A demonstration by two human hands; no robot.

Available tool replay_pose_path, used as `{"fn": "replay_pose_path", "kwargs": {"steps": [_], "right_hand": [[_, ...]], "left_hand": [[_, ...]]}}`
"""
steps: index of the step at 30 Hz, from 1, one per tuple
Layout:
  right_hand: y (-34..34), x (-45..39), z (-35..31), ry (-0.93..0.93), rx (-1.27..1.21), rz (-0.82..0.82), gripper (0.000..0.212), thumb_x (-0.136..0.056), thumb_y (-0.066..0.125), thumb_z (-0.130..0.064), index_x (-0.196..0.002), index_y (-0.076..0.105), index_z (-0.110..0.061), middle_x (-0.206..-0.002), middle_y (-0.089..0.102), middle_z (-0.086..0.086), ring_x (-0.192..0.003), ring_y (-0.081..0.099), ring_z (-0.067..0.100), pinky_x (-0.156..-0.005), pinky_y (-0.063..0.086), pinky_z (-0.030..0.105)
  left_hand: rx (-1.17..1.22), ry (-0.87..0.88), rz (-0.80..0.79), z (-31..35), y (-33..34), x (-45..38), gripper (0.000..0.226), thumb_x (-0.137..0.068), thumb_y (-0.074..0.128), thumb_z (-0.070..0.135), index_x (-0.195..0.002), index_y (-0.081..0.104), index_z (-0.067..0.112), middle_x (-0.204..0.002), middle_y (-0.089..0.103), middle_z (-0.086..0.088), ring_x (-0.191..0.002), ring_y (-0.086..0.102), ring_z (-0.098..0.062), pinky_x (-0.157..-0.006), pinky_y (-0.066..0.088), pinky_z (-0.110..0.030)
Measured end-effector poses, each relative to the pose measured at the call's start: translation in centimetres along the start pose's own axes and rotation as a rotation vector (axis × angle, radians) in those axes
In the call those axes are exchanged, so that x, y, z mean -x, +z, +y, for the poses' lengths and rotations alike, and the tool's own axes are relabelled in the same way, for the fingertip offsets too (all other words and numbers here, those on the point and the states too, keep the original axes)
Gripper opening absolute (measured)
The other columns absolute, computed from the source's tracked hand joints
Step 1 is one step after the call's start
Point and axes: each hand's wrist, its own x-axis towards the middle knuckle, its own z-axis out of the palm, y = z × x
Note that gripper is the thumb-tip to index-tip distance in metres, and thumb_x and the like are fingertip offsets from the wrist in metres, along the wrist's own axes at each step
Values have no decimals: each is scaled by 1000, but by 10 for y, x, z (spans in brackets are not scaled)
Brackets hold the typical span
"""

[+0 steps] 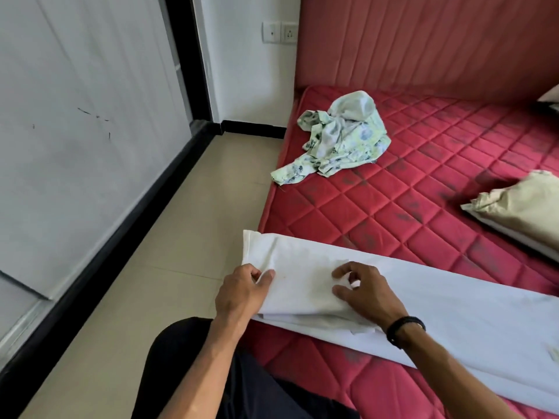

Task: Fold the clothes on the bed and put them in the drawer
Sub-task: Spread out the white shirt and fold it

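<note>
A person's left hand (242,290) and right hand (364,293) each pinch the white cloth (438,300) lying across the red mattress (423,182). A floral garment (341,136) sits crumpled beyond.

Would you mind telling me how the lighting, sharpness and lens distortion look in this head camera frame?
Head view: soft, even daylight, no harsh glare; the white cloth is bright but keeps its creases; wide-angle bending curves the wall skirting and mattress edge; both hands and the floral garment are reasonably sharp, corners slightly softer.
</note>
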Motion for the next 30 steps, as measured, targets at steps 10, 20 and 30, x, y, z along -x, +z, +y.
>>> {"fn": "replay_pose_path", "kwargs": {"steps": [10,20,30], "right_hand": [[27,8,16,-128,308,278,36,-92,68,-45,-122,63,-27,-108,62,-1,-92,62,22,-72,54,39],[-32,79,98,-266,649,-146,64,-101,21,-73,-156,-7,-57,-170,-19,-13,-155,-22,15,-126,-9,40],[-215,121,221,623,488,197,44,-97,61,-31,-130,55,-4,-137,53,25,-129,51,40,-103,43,38]], "left_hand": [[-276,464,511,11,7,13,47,-94,66,52,-128,59,21,-109,70,-3,-107,63,-31,-97,45,-52],[-557,675,-200,41,80,34,100,-73,-20,90,-160,3,48,-172,-7,11,-158,-15,-19,-123,-1,-60],[-82,1178,-59,117,203,136,38,-87,56,50,-117,71,32,-115,67,15,-110,63,-15,-111,37,-43]]}}
